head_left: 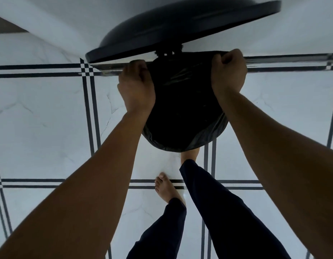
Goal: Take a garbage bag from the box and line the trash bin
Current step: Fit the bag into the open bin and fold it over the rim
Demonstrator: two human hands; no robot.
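Observation:
A round trash bin stands on the floor below me, its dark lid (180,28) tipped up at the far side. A black garbage bag (182,113) fills the bin's mouth, and its plastic folds over the near rim (180,145). My left hand (136,88) grips the bag's edge at the left of the rim, fingers curled over it. On the right side, my right hand (228,71) holds the bag's edge in a closed fist. The bin's body is hidden under the bag. No bag box is in view.
White marble floor tiles (50,118) with dark double lines surround the bin. A white wall (68,19) rises behind it. My bare left foot (166,186) stands close in front of the bin, and my right foot (189,155) is tucked under its near edge.

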